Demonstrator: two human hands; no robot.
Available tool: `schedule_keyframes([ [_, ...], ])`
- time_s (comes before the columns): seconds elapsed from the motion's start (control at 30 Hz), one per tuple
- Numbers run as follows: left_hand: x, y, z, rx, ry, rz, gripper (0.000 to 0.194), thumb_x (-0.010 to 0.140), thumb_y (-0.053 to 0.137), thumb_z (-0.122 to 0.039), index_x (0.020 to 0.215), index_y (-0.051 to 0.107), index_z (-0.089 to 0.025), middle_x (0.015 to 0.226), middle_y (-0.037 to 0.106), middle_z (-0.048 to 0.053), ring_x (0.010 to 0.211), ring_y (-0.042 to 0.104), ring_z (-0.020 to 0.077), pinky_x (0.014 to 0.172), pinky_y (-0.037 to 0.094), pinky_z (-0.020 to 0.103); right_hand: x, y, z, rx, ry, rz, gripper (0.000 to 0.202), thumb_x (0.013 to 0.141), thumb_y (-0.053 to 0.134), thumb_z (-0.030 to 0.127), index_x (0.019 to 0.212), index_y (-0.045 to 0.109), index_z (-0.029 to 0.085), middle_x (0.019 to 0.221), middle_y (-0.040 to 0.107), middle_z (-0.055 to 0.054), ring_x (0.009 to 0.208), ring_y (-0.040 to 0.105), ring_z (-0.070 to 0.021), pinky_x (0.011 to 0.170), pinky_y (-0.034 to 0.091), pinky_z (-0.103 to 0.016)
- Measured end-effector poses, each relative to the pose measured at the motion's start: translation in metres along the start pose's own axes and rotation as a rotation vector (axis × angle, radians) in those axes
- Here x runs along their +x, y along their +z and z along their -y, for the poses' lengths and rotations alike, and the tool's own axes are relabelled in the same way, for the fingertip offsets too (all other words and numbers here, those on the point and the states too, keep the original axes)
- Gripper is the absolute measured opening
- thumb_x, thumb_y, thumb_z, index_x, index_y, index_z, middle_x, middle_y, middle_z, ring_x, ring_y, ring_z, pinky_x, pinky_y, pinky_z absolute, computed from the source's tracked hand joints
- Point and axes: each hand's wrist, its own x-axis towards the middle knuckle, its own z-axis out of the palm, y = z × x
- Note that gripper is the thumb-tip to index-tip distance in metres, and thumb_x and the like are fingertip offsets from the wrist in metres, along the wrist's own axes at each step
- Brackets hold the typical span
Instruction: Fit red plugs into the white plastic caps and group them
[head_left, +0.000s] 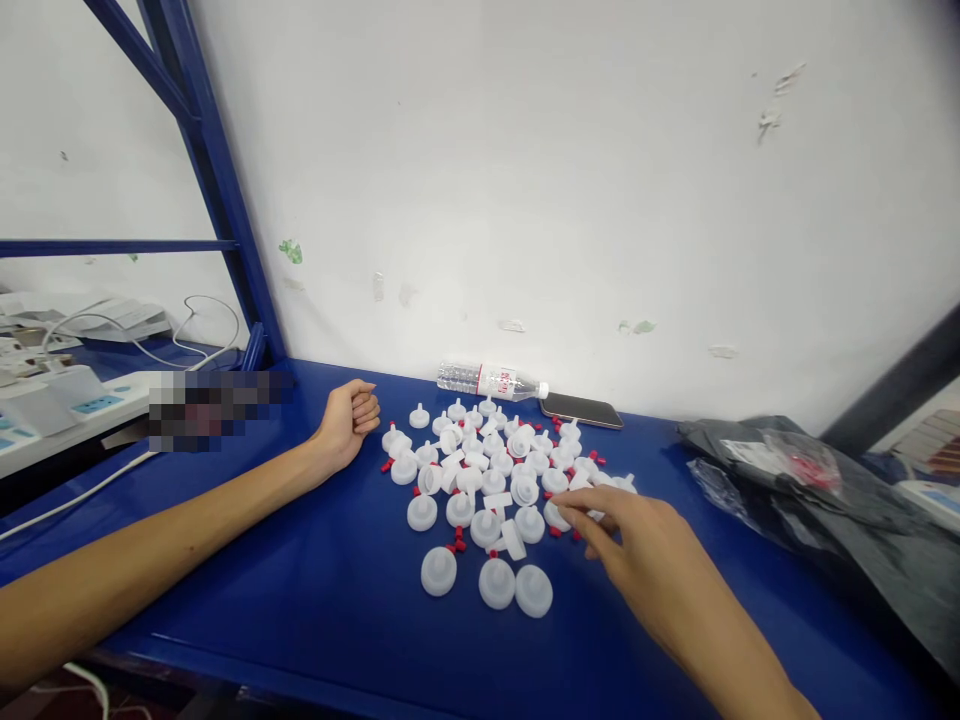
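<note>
A heap of white plastic nozzle caps (493,482) lies on the blue table (337,610), with small red tips (459,540) scattered among them. Left of the heap, my left hand (351,420) rests on the table in a loose fist, and nothing shows in it. My right hand (637,540) reaches in at the heap's right edge. Its thumb and index finger are pinched together at a white nozzle cap (553,517), partly covered by the fingertips. Nearest the front, three caps stand apart from the heap, among them a round white cap (533,591).
Behind the heap, a clear water bottle (495,381) lies on its side by the wall, beside a dark phone (581,410). A grey plastic bag (780,470) covers the right side. At left are a white power strip (97,400), cables and a blue metal upright (225,200).
</note>
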Motion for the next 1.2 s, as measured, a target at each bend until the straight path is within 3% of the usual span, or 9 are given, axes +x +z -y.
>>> schedule_keyframes([
  [0.23,0.001,-0.003,0.0,0.011,-0.001,0.008,0.037,0.098,0.066,-0.039,0.129,0.062,-0.018,0.128,0.065,0.01,0.107,0.068,0.0237,0.089,0.06,0.044,-0.003,-0.01,0.011,0.092,0.039,0.09,0.023,0.095,0.055,0.031,0.092,0.077,0.032,0.084,0.079,0.002,0.064,0.073,-0.0202,0.069,0.049,-0.031],
  [0.33,0.002,-0.003,0.001,0.012,0.002,0.01,0.037,0.098,0.065,-0.039,0.129,0.062,-0.018,0.127,0.065,0.01,0.106,0.068,0.0236,0.089,0.06,0.044,-0.003,-0.013,0.015,0.144,0.052,0.095,0.018,0.093,0.057,0.032,0.089,0.075,0.03,0.088,0.08,0.002,0.066,0.074,-0.02,0.066,0.049,-0.03],
  [0.43,0.003,-0.004,0.001,0.012,0.003,0.012,0.037,0.098,0.065,-0.039,0.128,0.062,-0.018,0.126,0.066,0.01,0.105,0.068,0.0233,0.088,0.06,0.044,-0.003,-0.013,0.015,0.179,0.03,0.093,0.023,0.096,0.055,0.036,0.102,0.076,0.031,0.093,0.08,0.001,0.066,0.073,-0.0195,0.068,0.049,-0.031],
  [0.5,0.003,-0.004,0.001,0.014,0.004,0.011,0.037,0.098,0.065,-0.039,0.128,0.062,-0.018,0.126,0.066,0.009,0.105,0.068,0.0231,0.087,0.06,0.043,-0.004,-0.012,0.013,0.193,-0.024,0.075,0.029,0.098,0.051,0.037,0.112,0.076,0.03,0.102,0.08,-0.001,0.067,0.072,-0.0188,0.071,0.05,-0.032],
  [0.6,0.003,-0.003,0.001,0.018,0.005,0.008,0.036,0.098,0.065,-0.039,0.128,0.062,-0.018,0.125,0.066,0.009,0.104,0.068,0.0228,0.087,0.061,0.043,-0.008,-0.014,0.013,0.226,-0.126,0.061,0.029,0.1,0.05,0.036,0.11,0.077,0.029,0.107,0.078,-0.001,0.08,0.072,-0.0192,0.074,0.049,-0.03],
  [0.83,0.001,-0.001,0.001,0.027,-0.003,0.002,0.038,0.098,0.066,-0.039,0.129,0.061,-0.018,0.129,0.065,0.01,0.108,0.067,0.0242,0.09,0.06,0.045,-0.013,-0.021,0.023,0.338,-0.112,0.249,0.008,0.091,0.071,0.029,0.087,0.077,0.029,0.077,0.076,0.006,0.069,0.066,-0.0141,0.064,0.044,-0.023],
  [1.2,0.002,-0.002,0.001,0.032,-0.005,0.012,0.037,0.098,0.066,-0.039,0.128,0.062,-0.018,0.127,0.065,0.01,0.106,0.068,0.0236,0.089,0.06,0.044,-0.012,-0.014,0.029,0.267,-0.149,0.301,0.014,0.087,0.071,0.02,0.084,0.08,0.03,0.078,0.078,0.005,0.072,0.07,-0.0142,0.065,0.044,-0.023],
])
